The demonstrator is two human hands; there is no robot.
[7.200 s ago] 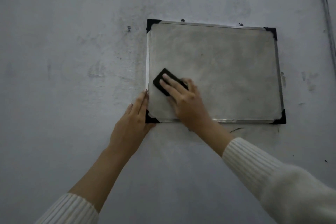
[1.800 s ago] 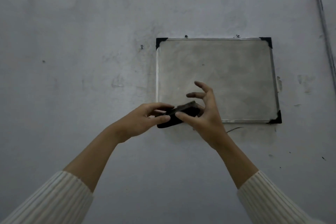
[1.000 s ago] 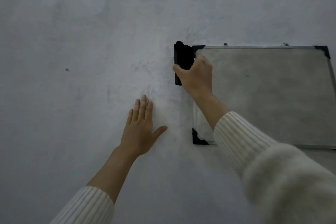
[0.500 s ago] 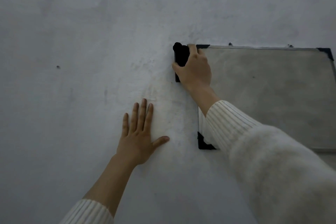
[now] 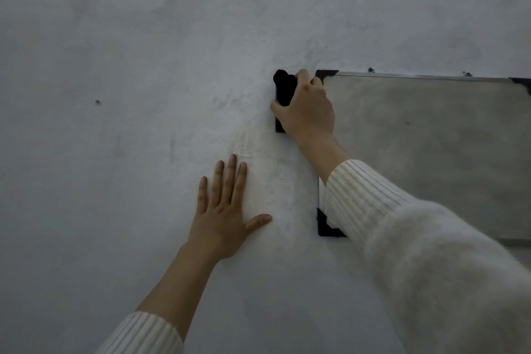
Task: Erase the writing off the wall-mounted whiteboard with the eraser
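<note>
Risk: the eraser point(image 5: 284, 95) is pressed against the bare wall point(image 5: 143, 66), just outside the upper left corner of the whiteboard point(image 5: 431, 158). A stroke made from this position is likely to smear marker residue onto the plaster rather than clean the board. The raised frame edge at that corner could also catch the eraser as it re-enters the board and twist it out of the grip.

Position: the right hand point(image 5: 309, 113) is closed around the eraser, fingers curled over its right side, covering its lower half. The left hand point(image 5: 222, 221) lies flat on the wall with fingers spread wide, holding nothing, below and to the left of the eraser and well apart from it.

Board surface: grey and smudged; no legible writing can be made out
</note>
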